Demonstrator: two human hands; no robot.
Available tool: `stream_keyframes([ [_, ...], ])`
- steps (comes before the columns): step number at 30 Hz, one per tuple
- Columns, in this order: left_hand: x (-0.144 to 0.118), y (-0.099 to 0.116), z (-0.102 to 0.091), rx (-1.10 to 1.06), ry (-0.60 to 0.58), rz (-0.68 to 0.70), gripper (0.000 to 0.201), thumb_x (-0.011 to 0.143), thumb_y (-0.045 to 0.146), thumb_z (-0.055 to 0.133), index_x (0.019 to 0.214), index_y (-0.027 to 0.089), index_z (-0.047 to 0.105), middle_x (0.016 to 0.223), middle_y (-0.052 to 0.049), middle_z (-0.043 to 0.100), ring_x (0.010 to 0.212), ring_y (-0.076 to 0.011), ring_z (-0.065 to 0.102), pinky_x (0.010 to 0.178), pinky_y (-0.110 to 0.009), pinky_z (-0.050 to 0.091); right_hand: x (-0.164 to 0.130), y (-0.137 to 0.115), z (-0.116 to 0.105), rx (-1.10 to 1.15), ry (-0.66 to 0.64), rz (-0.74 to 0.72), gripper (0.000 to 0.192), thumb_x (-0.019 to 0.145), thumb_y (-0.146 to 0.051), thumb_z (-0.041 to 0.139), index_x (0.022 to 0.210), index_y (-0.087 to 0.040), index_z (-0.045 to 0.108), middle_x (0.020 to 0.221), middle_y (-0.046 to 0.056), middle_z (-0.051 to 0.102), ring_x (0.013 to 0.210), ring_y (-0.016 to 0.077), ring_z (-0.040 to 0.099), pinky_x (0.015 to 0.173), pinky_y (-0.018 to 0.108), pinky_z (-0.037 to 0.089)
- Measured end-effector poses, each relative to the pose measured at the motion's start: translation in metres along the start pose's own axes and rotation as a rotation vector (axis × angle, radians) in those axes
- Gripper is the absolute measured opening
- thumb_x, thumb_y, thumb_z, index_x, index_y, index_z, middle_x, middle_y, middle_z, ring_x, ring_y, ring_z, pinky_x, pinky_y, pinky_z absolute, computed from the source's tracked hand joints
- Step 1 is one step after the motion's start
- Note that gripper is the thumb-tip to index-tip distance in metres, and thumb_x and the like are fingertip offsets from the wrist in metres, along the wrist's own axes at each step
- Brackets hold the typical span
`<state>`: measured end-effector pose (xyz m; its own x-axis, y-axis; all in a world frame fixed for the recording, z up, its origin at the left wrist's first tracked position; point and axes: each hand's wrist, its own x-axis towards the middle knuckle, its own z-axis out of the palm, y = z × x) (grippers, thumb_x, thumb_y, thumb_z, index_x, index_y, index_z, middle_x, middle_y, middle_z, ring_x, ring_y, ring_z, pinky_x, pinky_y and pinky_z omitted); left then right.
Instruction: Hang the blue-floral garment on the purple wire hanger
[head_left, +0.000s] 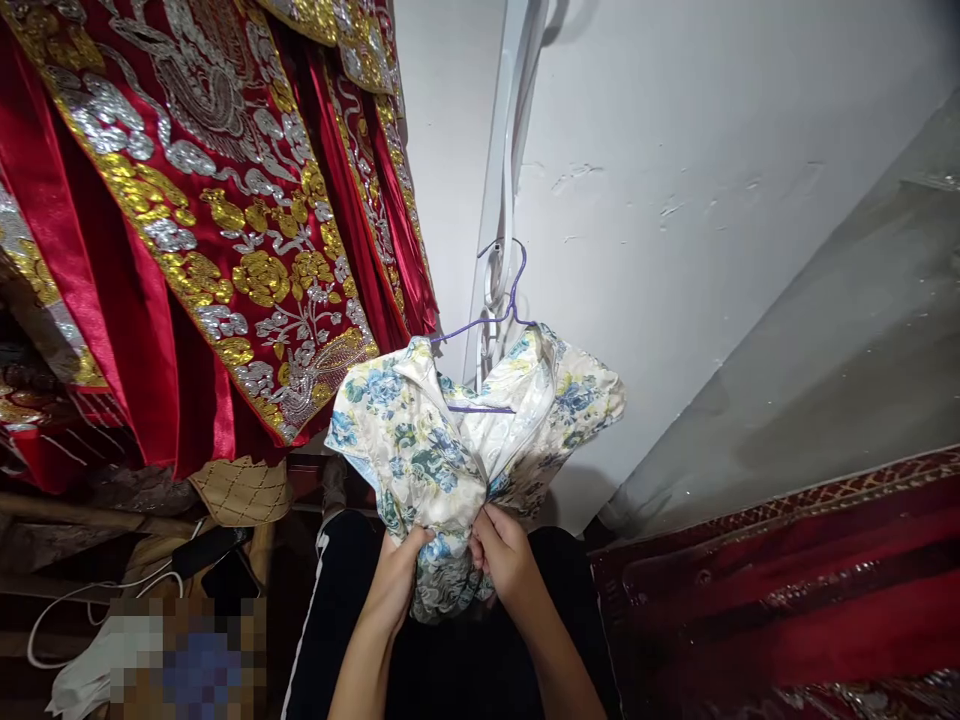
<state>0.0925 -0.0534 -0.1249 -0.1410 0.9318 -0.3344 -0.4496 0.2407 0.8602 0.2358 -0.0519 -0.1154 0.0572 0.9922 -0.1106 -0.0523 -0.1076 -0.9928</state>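
A short-sleeved floral garment (442, 450), white with blue, green and yellow flowers, hangs on a purple wire hanger (513, 290) in front of me. Its front is open at the neck, and the hanger's lower bar shows inside the collar. My left hand (401, 575) grips the cloth low on the left side, thumb on top. Close beside it, my right hand (499, 545) pinches the front edge where the two sides meet. The garment's lower part bunches up over my lap. Whether the hanger's hook rests on anything is hard to make out.
Red embroidered cloth (262, 270) with gold and silver sequins hangs at the left. Behind the hanger, white straps (510, 150) run down the white wall (675, 200). A white cable (45, 625) and a black phone-like object (232, 580) lie lower left. More red cloth (787, 600) is at lower right.
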Motion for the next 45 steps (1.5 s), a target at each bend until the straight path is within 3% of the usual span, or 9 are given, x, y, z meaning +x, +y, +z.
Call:
stream_keyframes([
  [5, 0.006, -0.01, 0.012, 0.096, 0.279, 0.585, 0.057, 0.077, 0.028, 0.075, 0.127, 0.028, 0.046, 0.137, -0.009, 0.053, 0.132, -0.0254, 0.052, 0.112, -0.037, 0.04, -0.008, -0.007, -0.01, 0.038, 0.038, -0.01, 0.04, 0.088, -0.057, 0.055, 0.072, -0.021, 0.053, 0.057, -0.002, 0.051, 0.048, 0.012, 0.041, 0.049, 0.027, 0.03],
  [7, 0.003, -0.014, 0.018, 0.187, 0.257, 0.76, 0.047, 0.08, 0.025, 0.072, 0.122, 0.028, 0.05, 0.137, -0.008, 0.05, 0.135, -0.0238, 0.047, 0.116, -0.036, 0.035, -0.009, -0.007, -0.01, 0.042, 0.023, 0.012, 0.037, 0.087, -0.055, 0.056, 0.075, -0.02, 0.057, 0.058, -0.002, 0.052, 0.047, 0.012, 0.041, 0.049, 0.027, 0.029],
  [12, -0.005, -0.027, 0.025, 0.399, -0.133, 0.506, 0.026, 0.084, 0.026, 0.067, 0.11, 0.024, 0.066, 0.111, -0.008, 0.065, 0.11, -0.0258, 0.061, 0.099, -0.033, 0.046, -0.008, -0.003, -0.001, 0.035, -0.122, 0.006, 0.036, 0.088, -0.051, 0.055, 0.072, -0.019, 0.058, 0.051, -0.002, 0.052, 0.047, 0.0128, 0.043, 0.049, 0.027, 0.033],
  [17, -0.003, -0.032, 0.018, 0.469, -0.189, 0.425, 0.016, 0.088, 0.038, 0.064, 0.087, 0.022, 0.065, 0.081, -0.003, 0.061, 0.079, -0.0205, 0.058, 0.074, -0.028, 0.048, -0.01, -0.005, 0.001, 0.033, -0.242, 0.036, 0.034, 0.092, -0.046, 0.052, 0.074, -0.018, 0.062, 0.048, -0.002, 0.056, 0.044, 0.0111, 0.041, 0.047, 0.025, 0.031],
  [22, -0.006, -0.031, 0.016, 0.511, -0.216, 0.488, 0.024, 0.09, 0.041, 0.062, 0.075, 0.022, 0.059, 0.073, -0.001, 0.056, 0.073, -0.0195, 0.054, 0.07, -0.028, 0.045, -0.005, -0.022, -0.005, 0.186, -0.131, 0.116, 0.03, 0.087, -0.044, 0.057, 0.077, -0.017, 0.062, 0.048, -0.003, 0.053, 0.041, 0.009, 0.035, 0.044, 0.025, 0.022],
  [32, -0.003, -0.047, 0.02, 0.589, -0.328, 0.64, 0.026, 0.094, 0.033, 0.058, 0.073, 0.019, 0.055, 0.074, -0.001, 0.052, 0.07, -0.0166, 0.052, 0.067, -0.027, 0.041, 0.043, -0.169, -0.029, 0.283, 0.019, -0.239, 0.026, 0.079, -0.04, 0.072, 0.078, -0.014, 0.068, 0.051, -0.003, 0.053, 0.044, 0.0068, 0.038, 0.041, 0.021, 0.023],
  [36, -0.001, -0.051, 0.012, 0.68, -0.381, 0.628, 0.024, 0.096, 0.03, 0.056, 0.076, 0.018, 0.054, 0.075, -0.001, 0.051, 0.072, -0.015, 0.052, 0.068, -0.026, 0.042, 0.044, -0.197, -0.022, 0.309, 0.07, -0.37, 0.021, 0.083, -0.034, 0.064, 0.075, -0.015, 0.067, 0.049, -0.003, 0.054, 0.042, 0.0067, 0.038, 0.04, 0.02, 0.024],
  [41, 0.004, -0.018, 0.023, 0.772, -0.492, 0.669, 0.007, 0.092, 0.024, 0.062, 0.089, 0.019, 0.058, 0.086, -0.002, 0.059, 0.081, -0.0169, 0.058, 0.075, -0.028, 0.047, 0.043, -0.177, -0.015, 0.158, 0.009, -0.436, 0.022, 0.09, -0.03, 0.056, 0.077, -0.017, 0.067, 0.051, -0.003, 0.056, 0.046, 0.0079, 0.041, 0.044, 0.019, 0.029],
  [45, 0.012, 0.044, 0.061, 0.63, -0.522, 0.927, 0.029, 0.091, 0.02, 0.064, 0.119, 0.023, 0.058, 0.095, -0.003, 0.065, 0.088, -0.0164, 0.062, 0.084, -0.03, 0.05, 0.039, -0.168, -0.017, 0.125, 0.038, -0.46, 0.02, 0.088, -0.025, 0.055, 0.074, -0.017, 0.067, 0.053, -0.003, 0.056, 0.049, 0.0086, 0.043, 0.048, 0.02, 0.031],
])
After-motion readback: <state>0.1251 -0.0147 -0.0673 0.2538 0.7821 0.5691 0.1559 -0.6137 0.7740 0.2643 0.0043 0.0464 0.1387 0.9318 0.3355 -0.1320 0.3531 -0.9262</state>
